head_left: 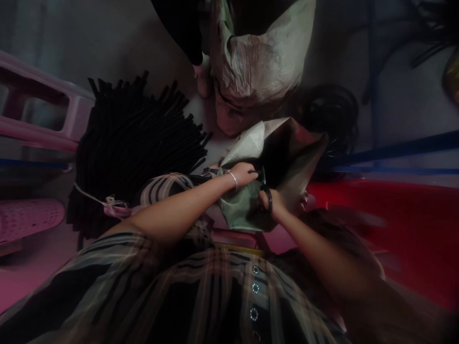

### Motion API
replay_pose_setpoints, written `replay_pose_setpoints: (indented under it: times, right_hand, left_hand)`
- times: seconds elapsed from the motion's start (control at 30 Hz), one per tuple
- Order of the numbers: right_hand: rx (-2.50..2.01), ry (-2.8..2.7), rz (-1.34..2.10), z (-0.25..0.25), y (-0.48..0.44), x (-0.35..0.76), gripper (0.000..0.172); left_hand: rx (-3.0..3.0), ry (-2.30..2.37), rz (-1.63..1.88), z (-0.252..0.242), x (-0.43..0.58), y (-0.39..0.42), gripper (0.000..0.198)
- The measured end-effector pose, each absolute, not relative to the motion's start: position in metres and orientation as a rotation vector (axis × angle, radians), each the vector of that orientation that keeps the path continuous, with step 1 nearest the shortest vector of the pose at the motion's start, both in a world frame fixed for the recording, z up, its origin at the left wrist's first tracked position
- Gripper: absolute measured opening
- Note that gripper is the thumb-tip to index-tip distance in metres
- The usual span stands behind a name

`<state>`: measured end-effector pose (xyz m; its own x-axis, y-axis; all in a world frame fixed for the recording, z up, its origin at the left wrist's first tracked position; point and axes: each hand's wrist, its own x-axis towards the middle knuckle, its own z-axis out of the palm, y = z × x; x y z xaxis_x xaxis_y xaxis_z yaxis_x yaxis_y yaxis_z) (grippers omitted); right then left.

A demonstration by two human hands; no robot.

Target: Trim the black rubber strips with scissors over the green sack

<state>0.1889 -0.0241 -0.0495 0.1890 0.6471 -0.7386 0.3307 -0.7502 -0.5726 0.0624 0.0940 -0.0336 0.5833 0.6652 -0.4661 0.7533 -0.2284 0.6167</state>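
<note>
My right hand [273, 203] is closed around the dark handles of a pair of scissors [264, 177], whose blades point up over an open pale sack [238, 212]. Just left of the blades, my left hand [244, 175], with a bracelet on its wrist, is closed in a pinch. A short dark end, which looks like a black strip, shows at its fingertips; the rest is hidden by the hand. Beside my left arm lies a thick bundle of black strips [136, 129], tied with a pale cord [91, 192]. The sack's inside is too dark to make out.
A larger pale sack [261, 67] stands beyond, near a person's foot [203, 79]. On the left are a pink plastic stool [77, 114] and a pink perforated basket [32, 217]. A red surface [394, 224] lies at right, with dark coils [332, 112] behind it.
</note>
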Motion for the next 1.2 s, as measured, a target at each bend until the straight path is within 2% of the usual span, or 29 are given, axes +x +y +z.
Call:
replay_pose_setpoints:
  times: [0.13, 0.27, 0.43, 0.83, 1.2]
  right_hand:
    - [-2.155, -0.935, 1.658, -0.048, -0.024, 0.187, 0.02]
    - [-2.117, -1.126, 1.588, -0.052, -0.024, 0.186, 0.02]
    - [-2.053, -1.357, 1.549, -0.052, -0.026, 0.187, 0.017]
    - [-2.089, -1.486, 1.509, -0.053, -0.027, 0.188, 0.019]
    - [-2.14, -1.416, 1.468, -0.056, -0.034, 0.188, 0.021]
  left_hand:
    - [1.824, 1.261, -0.014, -0.032, 0.061, 0.099, 0.027]
    - [1.768, 1.298, 0.041, -0.033, 0.063, 0.099, 0.026]
    - [1.792, 1.214, -0.052, -0.031, 0.067, 0.093, 0.023]
    - [1.878, 1.133, -0.134, -0.026, 0.068, 0.091, 0.024]
    - [2.023, 1.157, -0.18, -0.032, 0.065, 0.094, 0.027]
